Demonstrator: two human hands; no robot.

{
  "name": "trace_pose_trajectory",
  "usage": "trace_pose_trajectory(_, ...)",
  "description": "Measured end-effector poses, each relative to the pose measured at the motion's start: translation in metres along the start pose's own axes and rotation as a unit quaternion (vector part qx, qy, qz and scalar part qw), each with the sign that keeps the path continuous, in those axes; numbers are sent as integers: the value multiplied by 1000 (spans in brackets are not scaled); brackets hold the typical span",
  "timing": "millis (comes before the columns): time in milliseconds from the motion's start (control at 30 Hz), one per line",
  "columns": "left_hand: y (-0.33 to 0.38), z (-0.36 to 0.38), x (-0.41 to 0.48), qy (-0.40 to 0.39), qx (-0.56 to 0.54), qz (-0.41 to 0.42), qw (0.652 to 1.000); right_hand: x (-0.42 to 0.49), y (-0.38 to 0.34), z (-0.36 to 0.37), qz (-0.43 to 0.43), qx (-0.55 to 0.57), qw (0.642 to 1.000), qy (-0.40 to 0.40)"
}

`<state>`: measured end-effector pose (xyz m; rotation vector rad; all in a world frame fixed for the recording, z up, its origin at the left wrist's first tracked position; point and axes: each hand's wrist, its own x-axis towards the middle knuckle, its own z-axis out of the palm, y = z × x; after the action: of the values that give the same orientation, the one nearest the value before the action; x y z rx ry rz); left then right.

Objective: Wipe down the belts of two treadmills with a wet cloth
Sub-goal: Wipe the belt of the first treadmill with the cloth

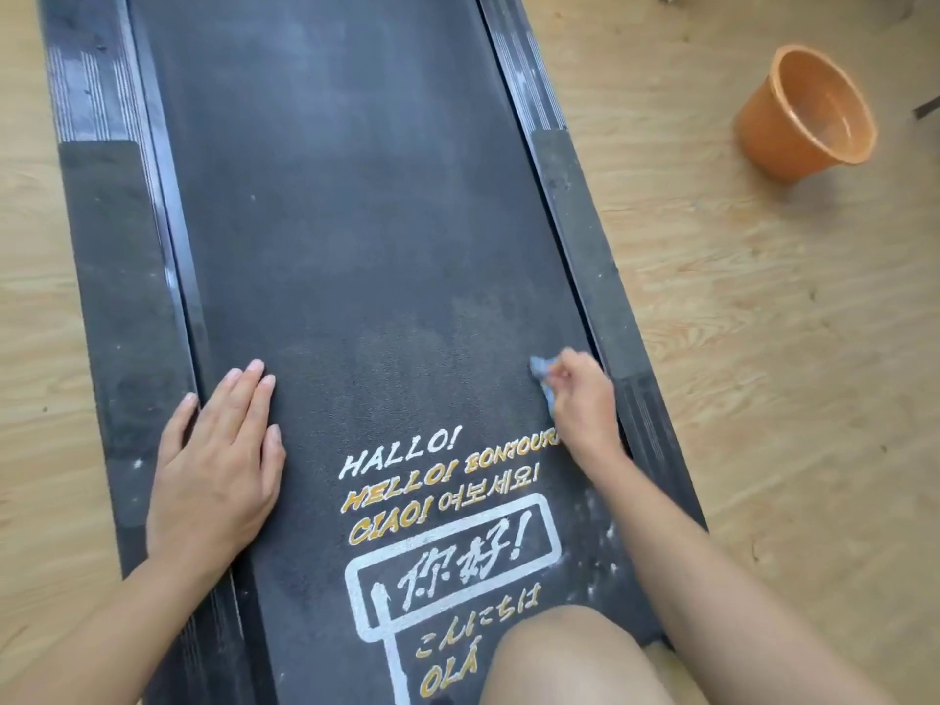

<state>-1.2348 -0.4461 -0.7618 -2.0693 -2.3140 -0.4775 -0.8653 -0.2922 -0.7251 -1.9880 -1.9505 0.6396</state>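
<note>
Fingers (565, 362) of right hand (580, 404) pinch crumpled blue cloth (539, 369) on dusty belt (356, 221); left hand (218, 460) flat.

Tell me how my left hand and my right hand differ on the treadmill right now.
The left hand lies flat with its fingers straight; the right hand is curled. The left hand holds nothing; the right hand grips a small blue cloth. The left hand sits by the left edge of the belt; the right hand is near its right edge. Both are down on the belt.
</note>
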Motion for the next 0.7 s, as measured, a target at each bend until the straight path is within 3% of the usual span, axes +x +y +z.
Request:
trace_pose_trajectory(133, -1, 3, 2, 4, 5, 4, 1000, 151, -54, 5, -13, -47, 999, 17)
trace_pose_trajectory(233, -4, 5, 2, 3, 12, 1, 1000, 183, -57, 4, -62, -139, 988, 3)
trace_pose_trajectory(467, -2, 2, -4, -8, -5, -13, 1000, 57, 14, -17, -56, -172, 984, -3)
trace_pose_trajectory(700, -7, 1, -2, -28, -7, -17, 999, -81, 60, -24, 69, -131, 989, -14)
